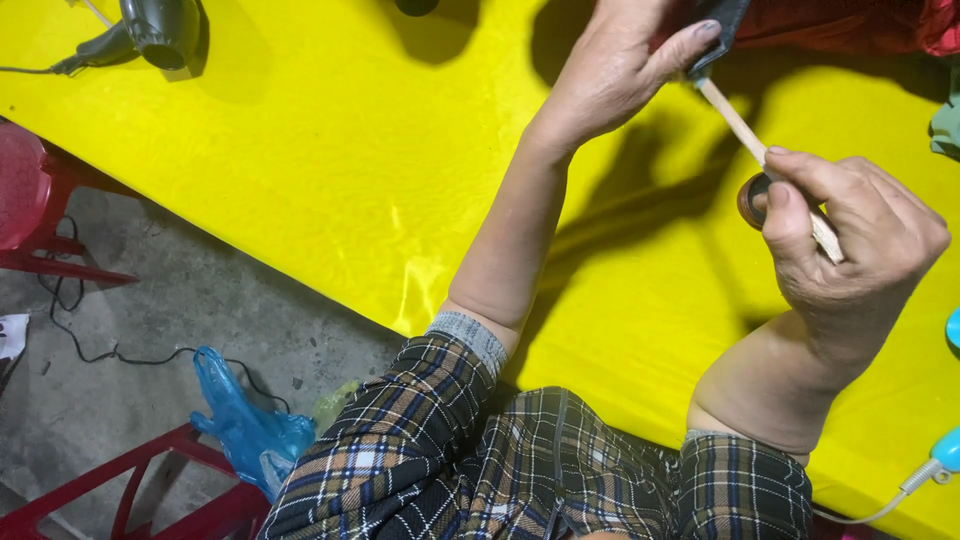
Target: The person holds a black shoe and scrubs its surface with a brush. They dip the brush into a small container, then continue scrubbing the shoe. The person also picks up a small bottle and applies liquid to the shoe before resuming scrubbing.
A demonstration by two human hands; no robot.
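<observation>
Over on the far left, a red plastic stool (30, 200) stands on the concrete floor with a black cord (90, 350) trailing past it, and a blue plastic bag (245, 425) slumps near a red frame. Up top, a grey hair dryer (160, 30) lies on the yellow desk (300, 170). Moving across, the left hand (620, 65) is raised over the desk, its fingers closed in a pinch on a piece of dark material (715, 35), thumb pressed flat against its edge. A thin pale wooden stick (735, 120) runs slantwise from that dark piece down into the right hand (850, 250), whose fingers are curled tight round its lower end; a small round brownish object (752, 200) sits by the thumb, though what it is I cannot tell. The stick's tip meets the material, so the work looks underway, not finished: how much of the piece is treated stays hidden by the hand. The stick is plain, straight and slender. At the right edge, a pale blue appliance (945, 450) with a white cord peeks in.
</observation>
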